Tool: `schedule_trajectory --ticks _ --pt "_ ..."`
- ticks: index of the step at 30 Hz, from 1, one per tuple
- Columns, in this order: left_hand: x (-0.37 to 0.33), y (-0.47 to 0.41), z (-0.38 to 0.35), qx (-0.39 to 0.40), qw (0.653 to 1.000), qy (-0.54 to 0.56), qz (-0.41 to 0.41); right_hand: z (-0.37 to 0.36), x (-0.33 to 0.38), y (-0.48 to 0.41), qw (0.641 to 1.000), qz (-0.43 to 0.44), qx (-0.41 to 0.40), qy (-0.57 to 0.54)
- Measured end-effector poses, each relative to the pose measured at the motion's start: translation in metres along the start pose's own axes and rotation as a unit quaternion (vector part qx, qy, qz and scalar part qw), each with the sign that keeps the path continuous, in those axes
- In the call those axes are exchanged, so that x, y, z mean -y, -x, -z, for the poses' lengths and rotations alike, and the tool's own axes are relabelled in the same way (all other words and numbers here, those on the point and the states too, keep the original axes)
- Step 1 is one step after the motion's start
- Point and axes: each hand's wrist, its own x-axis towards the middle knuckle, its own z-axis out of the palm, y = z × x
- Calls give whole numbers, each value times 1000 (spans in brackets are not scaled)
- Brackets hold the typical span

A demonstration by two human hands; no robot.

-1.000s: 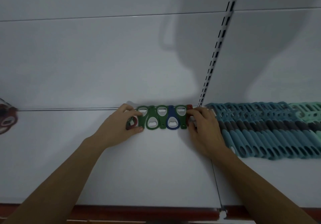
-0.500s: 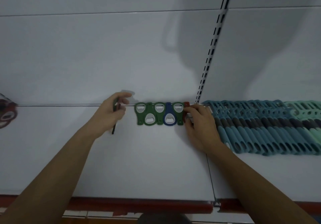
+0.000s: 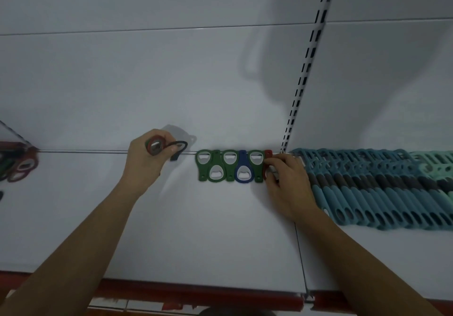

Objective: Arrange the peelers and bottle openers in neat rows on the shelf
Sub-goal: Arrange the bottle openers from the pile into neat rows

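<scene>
At far left a loose heap of openers (image 3: 20,166), too tangled to count, lies on the shelf (image 3: 196,229). The left hand (image 3: 147,163), which a second ago lay on the row's left end, is now lifted clear of it near the back wall. Its fingers are curled round two pieces: a held red opener (image 3: 155,146) and a dark opener (image 3: 178,149), the latter edge-on half a second ago and now turned flatter. The row of bottle openers (image 3: 230,168) numbers six: four green, one blue, one red. The right hand (image 3: 286,188) has stayed at the row's right end, fingertips pinching the end red opener (image 3: 268,155). Overlapping teal peelers (image 3: 367,193) follow, too many to count.
</scene>
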Motion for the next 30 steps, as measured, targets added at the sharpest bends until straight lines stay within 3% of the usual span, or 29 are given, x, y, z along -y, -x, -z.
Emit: schedule_trajectory --ticks 2,4,6,8,11,15,19,30 --pt "1 1 4 42 998 2 -40 0 0 0 1000 2 -2 -1" --pt "10 1 12 110 988 -67 -81 0 0 1 1000 1 -2 0" --pt "19 4 24 211 955 -181 -105 0 0 1 1000 2 0 2" --pt "27 9 34 284 931 -211 -91 0 0 1 1000 6 1 4" --pt "29 13 38 239 944 -195 -114 0 0 1 1000 6 2 7" --pt "25 10 25 140 941 -281 -124 1 2 1 1000 3 5 8" --pt "35 13 12 201 925 -316 -63 3 4 2 1000 0 8 12" --pt "35 11 3 213 921 -308 -103 4 5 3 1000 -1 21 17"
